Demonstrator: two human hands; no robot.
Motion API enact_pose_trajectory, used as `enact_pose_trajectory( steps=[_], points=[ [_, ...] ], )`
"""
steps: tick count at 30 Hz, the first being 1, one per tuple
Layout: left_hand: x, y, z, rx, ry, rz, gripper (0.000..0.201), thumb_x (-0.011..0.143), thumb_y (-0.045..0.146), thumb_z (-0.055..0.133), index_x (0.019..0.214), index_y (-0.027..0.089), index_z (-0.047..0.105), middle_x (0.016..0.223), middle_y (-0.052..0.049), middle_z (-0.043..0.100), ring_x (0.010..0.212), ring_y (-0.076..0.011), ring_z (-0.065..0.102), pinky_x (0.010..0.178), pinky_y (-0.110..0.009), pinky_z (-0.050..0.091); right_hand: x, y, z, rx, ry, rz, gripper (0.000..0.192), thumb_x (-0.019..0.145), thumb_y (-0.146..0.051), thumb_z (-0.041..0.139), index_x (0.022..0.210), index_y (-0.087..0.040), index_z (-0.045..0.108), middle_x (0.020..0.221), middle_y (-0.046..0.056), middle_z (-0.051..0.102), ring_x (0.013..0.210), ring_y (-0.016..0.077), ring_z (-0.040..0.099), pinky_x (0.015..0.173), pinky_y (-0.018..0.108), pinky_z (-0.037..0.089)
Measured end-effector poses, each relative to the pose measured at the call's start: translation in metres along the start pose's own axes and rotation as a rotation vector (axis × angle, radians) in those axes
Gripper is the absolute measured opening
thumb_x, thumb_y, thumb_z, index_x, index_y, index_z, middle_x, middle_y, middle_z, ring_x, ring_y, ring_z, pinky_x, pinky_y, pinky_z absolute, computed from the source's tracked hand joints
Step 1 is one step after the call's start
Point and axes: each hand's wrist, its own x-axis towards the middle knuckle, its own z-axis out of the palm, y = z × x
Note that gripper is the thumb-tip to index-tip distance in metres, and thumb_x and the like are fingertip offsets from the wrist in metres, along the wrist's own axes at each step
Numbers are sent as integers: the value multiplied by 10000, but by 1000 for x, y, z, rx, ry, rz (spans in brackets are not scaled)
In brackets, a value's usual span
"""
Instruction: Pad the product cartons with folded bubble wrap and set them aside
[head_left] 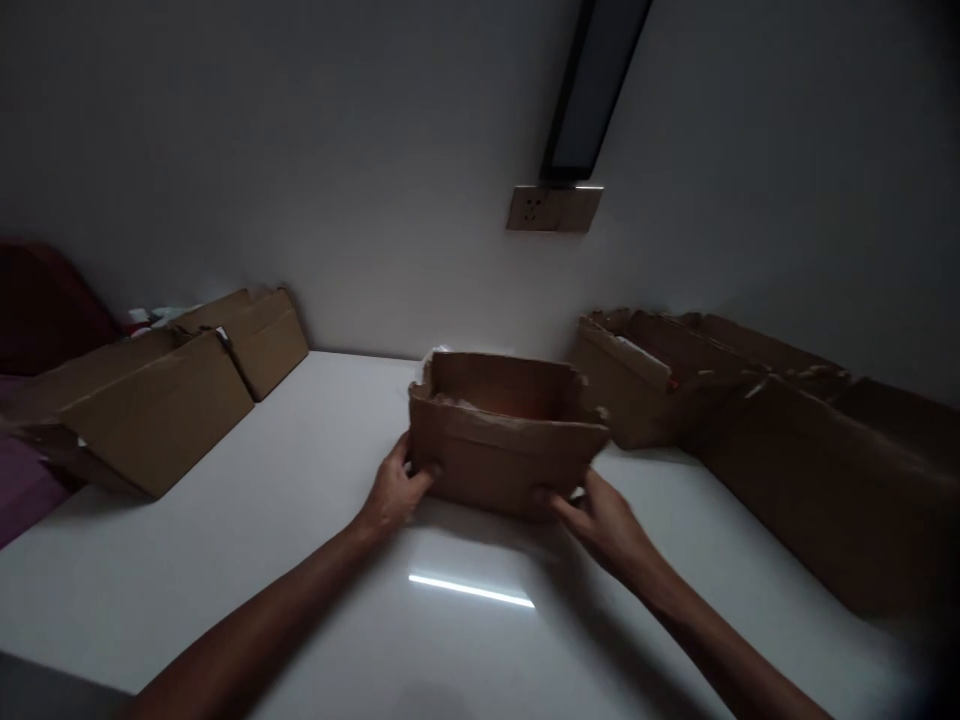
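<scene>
A brown cardboard box (510, 460), open at the top and with ragged upper edges, is held between my two hands over the white tabletop. My left hand (397, 490) grips its lower left corner, thumb on the front face and fingers around the side. At the lower right corner, my right hand (596, 515) holds it the same way, its thumb pressed on the front. Only a little of the inside shows, and its contents are too dark to make out. Whether the base touches the table is unclear.
Cardboard boxes (161, 410) stand on the left, with white items behind them and a purple object (30, 485) at the edge. More cardboard boxes (817, 480) line the right side. A wall socket (555, 209) sits below a dark-framed panel (600, 85). The white table (322, 620) reflects a light strip.
</scene>
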Motion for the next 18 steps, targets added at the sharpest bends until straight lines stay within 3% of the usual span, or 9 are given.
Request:
enact_pose_trajectory(
  steps=[4,7,9,13,15,18],
  points=[
    [-20,6,12,-90,-141,-27,563,739,194,650,1296,184,571,1258,-99,683,1122,-254,639,936,-354,538,-47,18,-24,-44,132,-1,415,772,-535,569,1001,-191,607,795,71,692,625,244,639,566,360,509],
    [-45,7,-13,-92,-132,-111,599,720,241,689,1307,191,587,1329,-105,655,1187,-291,620,981,-389,530,-81,14,-13,14,117,-133,470,819,-483,594,1199,-208,609,1075,120,711,875,294,681,762,426,563],
    [-54,3,-38,-20,-125,-170,622,733,285,713,1333,188,578,1334,-116,652,1200,-311,620,1001,-412,526,-90,11,2,116,69,-189,612,817,-506,650,1355,-237,538,1331,134,620,1167,346,605,984,508,498],
    [-54,-11,-69,82,-133,-203,646,739,399,759,1330,197,591,1300,-133,671,1220,-348,607,987,-417,539,-75,25,25,464,-18,-192,1082,676,-668,765,1552,-241,296,1599,139,330,1448,382,331,1179,558,298],
    [-52,-15,-68,91,-159,-198,671,746,432,757,1346,191,576,1326,-140,655,1258,-356,582,1004,-413,528,-61,36,27,608,-88,-211,1251,597,-700,804,1589,-244,192,1626,134,272,1470,381,289,1192,548,279],
    [-47,-12,-54,84,-190,-164,683,779,453,721,1383,189,541,1388,-141,611,1318,-342,537,1058,-405,487,-48,50,25,673,-123,-245,1291,572,-605,858,1597,-266,150,1620,120,288,1452,378,326,1183,551,285]
  ],
)
